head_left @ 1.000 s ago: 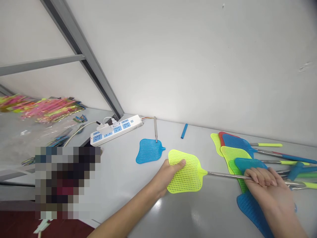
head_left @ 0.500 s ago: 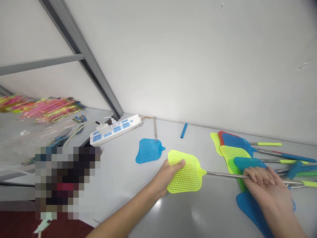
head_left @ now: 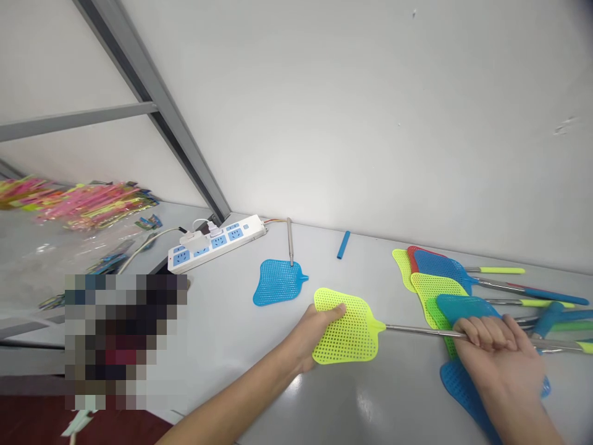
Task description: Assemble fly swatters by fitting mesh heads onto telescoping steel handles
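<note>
A yellow fly swatter (head_left: pixel 349 330) with a perforated head and a metal telescopic rod lies across both hands above the table. My left hand (head_left: pixel 317 330) pinches the left edge of its head, thumb on top, the other fingers hidden beneath. Wrapped round the rod, my right hand (head_left: pixel 498 352) is closed near the handle end. Under and behind that hand lie more swatters: a blue one (head_left: pixel 463 383), a teal one (head_left: pixel 463 307) and another yellow one (head_left: pixel 433 290). A detached blue swatter head (head_left: pixel 278 282) rests to the left, touching a loose metal rod (head_left: pixel 290 241).
A blue handle sleeve (head_left: pixel 343 245) lies near the wall. The white power strip (head_left: pixel 217 243) with plugs stands at the back left, by a grey metal frame (head_left: pixel 180 136). Pink and yellow bagged items (head_left: pixel 92 207) are piled at far left. A pixelated patch covers the lower left.
The held yellow swatter and its rod have tilted and dipped slightly, and its yellow handle end has shifted right. Both hands keep their hold.
</note>
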A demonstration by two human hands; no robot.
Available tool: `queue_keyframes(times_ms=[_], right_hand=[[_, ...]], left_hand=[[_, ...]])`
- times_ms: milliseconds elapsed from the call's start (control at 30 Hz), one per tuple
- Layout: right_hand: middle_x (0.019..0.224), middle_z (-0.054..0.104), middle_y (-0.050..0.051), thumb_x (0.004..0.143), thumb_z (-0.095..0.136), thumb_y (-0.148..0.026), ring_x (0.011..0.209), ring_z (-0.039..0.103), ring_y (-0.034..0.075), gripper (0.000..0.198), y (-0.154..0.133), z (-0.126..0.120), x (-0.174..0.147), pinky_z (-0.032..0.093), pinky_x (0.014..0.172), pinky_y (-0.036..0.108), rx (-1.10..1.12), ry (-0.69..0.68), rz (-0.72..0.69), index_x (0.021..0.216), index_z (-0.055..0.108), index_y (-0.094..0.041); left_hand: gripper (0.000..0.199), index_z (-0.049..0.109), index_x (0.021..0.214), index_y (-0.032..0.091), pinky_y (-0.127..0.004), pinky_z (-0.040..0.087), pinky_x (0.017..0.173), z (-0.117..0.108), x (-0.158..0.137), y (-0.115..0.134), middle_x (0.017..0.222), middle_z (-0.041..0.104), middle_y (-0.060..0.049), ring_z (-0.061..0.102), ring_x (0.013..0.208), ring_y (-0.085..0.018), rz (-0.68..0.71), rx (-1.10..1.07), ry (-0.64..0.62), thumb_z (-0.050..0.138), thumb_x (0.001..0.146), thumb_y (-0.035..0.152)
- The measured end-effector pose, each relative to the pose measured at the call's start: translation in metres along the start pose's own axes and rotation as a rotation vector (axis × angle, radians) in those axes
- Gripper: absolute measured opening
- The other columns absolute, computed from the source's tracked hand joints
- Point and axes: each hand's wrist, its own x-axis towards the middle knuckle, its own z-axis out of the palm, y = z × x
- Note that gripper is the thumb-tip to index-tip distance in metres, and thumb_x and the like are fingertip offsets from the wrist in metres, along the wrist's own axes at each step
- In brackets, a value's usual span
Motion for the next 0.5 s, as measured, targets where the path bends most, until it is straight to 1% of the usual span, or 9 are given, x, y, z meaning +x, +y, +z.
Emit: queue_keyframes(times_ms=[133, 333, 500], right_hand=[[0.047, 0.01, -0.006, 0.072, 0.037, -0.005, 0.039, 0.013, 0.009, 0.034, 0.007, 0.001, -0.004, 0.025, 0.036, 0.024, -0.001, 0.019, 0.022, 0.057, 0.011, -0.019], [0.047, 0.009, -0.006, 0.073, 0.036, -0.005, 0.038, 0.012, 0.009, 0.033, 0.016, 0.007, -0.008, 0.024, 0.035, 0.023, 0.002, 0.096, 0.05, 0.057, 0.011, -0.019], [0.047, 0.01, -0.006, 0.073, 0.035, -0.005, 0.038, 0.011, 0.009, 0.032, 0.023, 0.014, -0.011, 0.023, 0.034, 0.023, 0.018, 0.173, 0.05, 0.057, 0.011, -0.019]], left_hand=[[0.032, 0.051, 0.092, 0.016, -0.038, 0.046, 0.073, 0.002, -0.001, -0.003, 0.094, 0.06, -0.012, 0.059, 0.083, -0.023, -0.013, -0.011, 0.03, 0.059, 0.069, 0.037], [0.031, 0.052, 0.092, 0.015, -0.039, 0.045, 0.074, 0.005, -0.002, -0.009, 0.096, 0.059, -0.012, 0.059, 0.084, -0.023, 0.03, 0.002, -0.008, 0.056, 0.072, 0.038], [0.03, 0.052, 0.09, 0.016, -0.038, 0.046, 0.073, 0.009, -0.004, -0.008, 0.092, 0.06, -0.011, 0.06, 0.081, -0.022, 0.024, 0.015, 0.048, 0.057, 0.071, 0.038]])
